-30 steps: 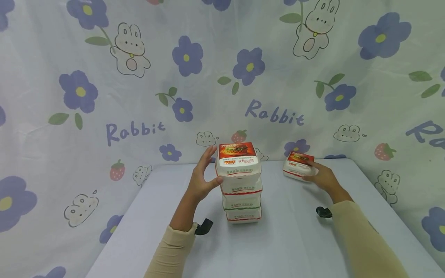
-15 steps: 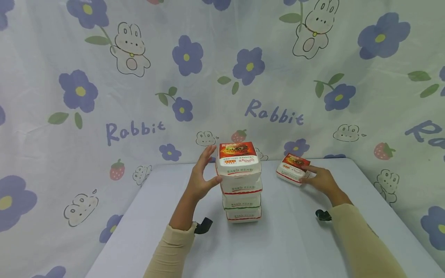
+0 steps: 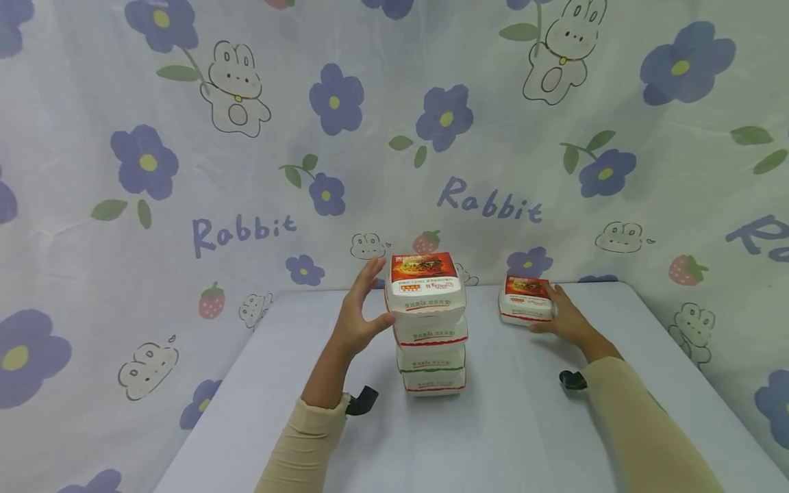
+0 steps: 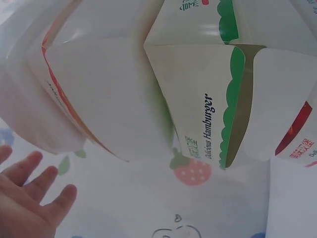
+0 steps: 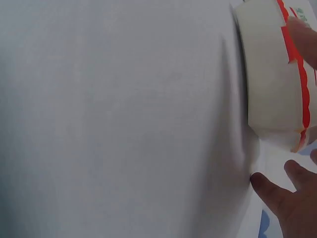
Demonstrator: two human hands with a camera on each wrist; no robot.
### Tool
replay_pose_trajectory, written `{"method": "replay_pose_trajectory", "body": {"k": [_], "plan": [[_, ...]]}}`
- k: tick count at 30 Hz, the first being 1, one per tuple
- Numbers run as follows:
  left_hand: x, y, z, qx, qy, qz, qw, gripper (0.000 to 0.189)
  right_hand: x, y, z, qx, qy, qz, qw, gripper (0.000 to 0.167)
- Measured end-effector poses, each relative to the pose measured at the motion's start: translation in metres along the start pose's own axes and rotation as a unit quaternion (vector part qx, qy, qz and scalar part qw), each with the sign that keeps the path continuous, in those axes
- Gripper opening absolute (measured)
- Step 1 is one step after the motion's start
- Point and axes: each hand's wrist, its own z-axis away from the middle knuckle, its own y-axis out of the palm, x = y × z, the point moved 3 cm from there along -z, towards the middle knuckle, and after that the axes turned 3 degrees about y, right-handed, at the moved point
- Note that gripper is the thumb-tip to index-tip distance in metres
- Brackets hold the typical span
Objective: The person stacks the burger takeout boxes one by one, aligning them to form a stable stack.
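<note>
In the head view, a stack of several paper hamburger boxes [image 3: 427, 301] stands mid-table, the top one printed with a red burger picture. My left hand [image 3: 359, 318] is at the stack's left side, fingers spread and thumb tip by the top box's front corner. The left wrist view shows the stacked boxes' sides [image 4: 198, 99] and spread fingers [image 4: 37, 178] beside them. At the back right, another hamburger box [image 3: 524, 301] sits on the table. My right hand [image 3: 570, 318] holds its right end between thumb and forefinger; other fingers [image 5: 272, 193] are spread behind it in the right wrist view.
A white cloth covers the table [image 3: 493, 424]. A rabbit-and-flower curtain [image 3: 370, 157] hangs right behind its back edge. Black wrist-camera mounts [image 3: 362, 401] stick out from both sleeves.
The right hand has turned the lone hamburger box, first angled one way, and it now faces squarely forward. The left hand and the stack stay in place; the head view shifts slightly.
</note>
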Motion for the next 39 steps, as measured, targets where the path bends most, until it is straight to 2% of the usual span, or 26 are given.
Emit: {"method": "replay_pose_trajectory", "body": {"k": [3, 4, 6, 10, 13, 17, 22, 25, 30, 39], "plan": [[-0.013, -0.001, -0.002, 0.002, 0.001, 0.009, 1.0, 0.105, 0.002, 0.002, -0.003, 0.007, -0.008, 0.013, 0.9999, 0.125], [-0.013, -0.001, -0.002, 0.002, 0.0, 0.007, 1.0, 0.105, 0.003, 0.002, -0.004, 0.008, -0.011, 0.017, 0.9997, 0.123], [-0.008, -0.001, -0.002, 0.002, -0.001, 0.0, 1.0, 0.105, 0.004, 0.003, -0.005, 0.01, -0.016, 0.029, 0.9994, 0.121], [0.015, 0.001, -0.001, -0.001, 0.002, -0.014, 0.9999, 0.106, 0.005, 0.006, -0.006, 0.005, -0.029, 0.033, 0.999, 0.12], [0.021, 0.001, 0.0, -0.002, 0.002, -0.015, 0.9999, 0.104, 0.003, 0.007, -0.007, -0.009, -0.032, 0.023, 0.9992, 0.121], [0.022, 0.003, 0.001, 0.001, -0.004, -0.014, 0.9999, 0.104, 0.0, 0.008, -0.009, -0.02, -0.031, 0.02, 0.9991, 0.126], [0.021, 0.005, 0.0, 0.008, -0.009, -0.008, 0.9999, 0.108, -0.002, 0.011, -0.011, 0.004, -0.037, 0.036, 0.9987, 0.128], [0.02, 0.005, -0.001, 0.006, -0.008, -0.014, 0.9998, 0.107, 0.002, 0.011, -0.011, 0.011, -0.048, 0.043, 0.9978, 0.124], [0.02, 0.004, -0.001, 0.002, -0.006, -0.019, 0.9998, 0.102, 0.006, 0.011, -0.011, -0.007, -0.056, 0.061, 0.9965, 0.114], [0.02, 0.003, 0.001, 0.001, -0.003, -0.012, 0.9999, 0.101, 0.006, 0.015, -0.006, -0.028, -0.044, 0.063, 0.9967, 0.114]]}}
